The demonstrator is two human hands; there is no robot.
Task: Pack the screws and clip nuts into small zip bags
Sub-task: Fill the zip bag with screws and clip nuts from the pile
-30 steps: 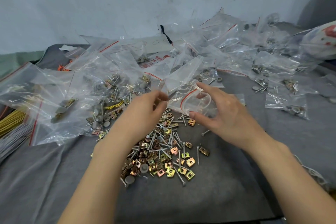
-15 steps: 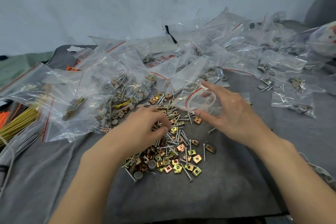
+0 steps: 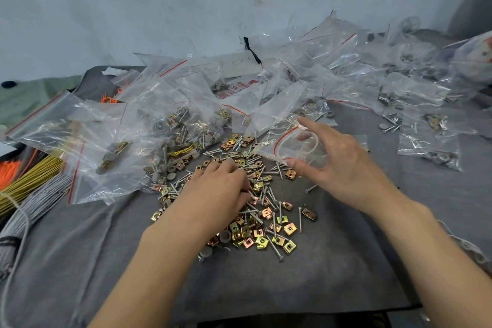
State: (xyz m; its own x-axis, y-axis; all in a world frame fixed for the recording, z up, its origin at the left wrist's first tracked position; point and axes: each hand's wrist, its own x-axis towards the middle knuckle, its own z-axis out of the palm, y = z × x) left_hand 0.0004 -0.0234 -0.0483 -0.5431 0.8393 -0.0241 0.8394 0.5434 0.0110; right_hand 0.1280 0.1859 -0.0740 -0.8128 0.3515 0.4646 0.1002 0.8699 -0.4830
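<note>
Far left of frame, a yellow wire bundle and filled bags lie on the grey tabletop. At centre the left hand is down in the heap of screws and clip nuts, fingers curled into it, and I can't tell if they've caught anything. Right of centre, the right hand pinches a small zip bag by its red-striped mouth, at the heap's upper right edge.

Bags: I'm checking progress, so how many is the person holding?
1: an open bag in the right hand, at the screw pile's far edge. The left hand is down in that pile, with no bag.
</note>
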